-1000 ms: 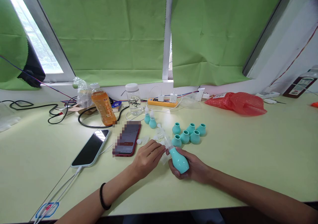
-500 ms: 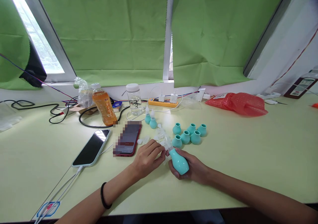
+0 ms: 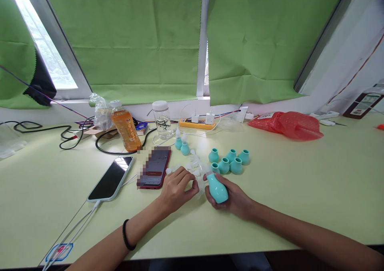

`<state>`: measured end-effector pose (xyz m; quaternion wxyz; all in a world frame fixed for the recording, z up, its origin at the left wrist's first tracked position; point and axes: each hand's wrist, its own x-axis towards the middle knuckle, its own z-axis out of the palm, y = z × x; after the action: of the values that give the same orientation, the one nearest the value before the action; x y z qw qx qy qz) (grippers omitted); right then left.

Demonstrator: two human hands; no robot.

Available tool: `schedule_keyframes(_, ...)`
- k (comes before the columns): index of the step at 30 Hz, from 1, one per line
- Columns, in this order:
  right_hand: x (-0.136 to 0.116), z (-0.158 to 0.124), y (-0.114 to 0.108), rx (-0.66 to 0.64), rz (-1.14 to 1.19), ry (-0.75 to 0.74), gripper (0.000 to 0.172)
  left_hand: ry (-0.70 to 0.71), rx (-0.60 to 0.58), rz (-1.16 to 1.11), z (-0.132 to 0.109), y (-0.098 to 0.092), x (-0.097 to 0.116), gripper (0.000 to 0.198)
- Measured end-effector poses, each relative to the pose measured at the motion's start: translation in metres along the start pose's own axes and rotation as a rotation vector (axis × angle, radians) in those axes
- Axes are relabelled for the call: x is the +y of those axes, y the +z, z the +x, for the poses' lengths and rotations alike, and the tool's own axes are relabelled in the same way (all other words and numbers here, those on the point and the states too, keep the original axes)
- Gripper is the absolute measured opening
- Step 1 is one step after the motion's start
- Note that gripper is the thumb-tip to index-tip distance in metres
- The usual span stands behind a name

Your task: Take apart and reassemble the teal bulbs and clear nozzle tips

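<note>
My right hand (image 3: 229, 195) is wrapped round a glossy teal bulb (image 3: 218, 189), whose narrow neck points up and left toward small clear pieces (image 3: 195, 165) on the table. Just left of it, my left hand (image 3: 179, 186) has thumb and forefinger pinched together; what they hold, if anything, is too small to make out. Several open-topped teal bulbs (image 3: 223, 165) stand behind my right hand. Farther back, two teal bulbs with clear tips (image 3: 185, 146) stand side by side.
A red-edged phone (image 3: 155, 169) and a charging phone (image 3: 111, 179) lie at the left. Behind them stand an orange drink bottle (image 3: 126, 129) and a lidded jar (image 3: 162, 121). A yellow power strip (image 3: 196, 124) and a red plastic bag (image 3: 288, 126) are at the back.
The held bulb has tilted more upright and shifted slightly up with my right hand, partly covering the nearest standing bulb. My left hand has moved slightly left, away from the bulb's neck.
</note>
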<state>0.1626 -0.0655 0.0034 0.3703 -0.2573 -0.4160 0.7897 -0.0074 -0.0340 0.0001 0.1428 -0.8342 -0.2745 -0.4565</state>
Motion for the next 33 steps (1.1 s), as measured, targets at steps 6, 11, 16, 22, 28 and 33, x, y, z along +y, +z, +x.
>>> schedule_keyframes(6,-0.001,0.0,-0.002,0.015,0.01,0.005,0.032,-0.131,-0.299,0.192,-0.007,0.009,-0.01,0.01)
schedule_keyframes(11,0.001,0.0,-0.004,0.052,-0.04,-0.009,0.032,-0.135,-0.402,0.2,-0.009,0.01,-0.013,0.012)
schedule_keyframes(16,0.001,0.001,-0.004,0.087,-0.138,-0.051,0.033,-0.132,-0.377,0.168,-0.009,0.011,-0.014,0.014)
schedule_keyframes(22,0.004,0.002,-0.007,0.123,-0.448,-0.142,0.03,-0.223,-0.217,-0.038,-0.002,0.001,-0.008,0.017)
schedule_keyframes(28,0.009,-0.008,0.003,0.083,-1.189,-0.305,0.015,-0.312,-0.442,-0.381,0.006,-0.016,0.004,0.032)
schedule_keyframes(33,0.01,-0.012,0.005,0.016,-1.405,-0.384,0.014,-0.26,-0.729,-0.541,0.006,-0.012,0.012,0.04)
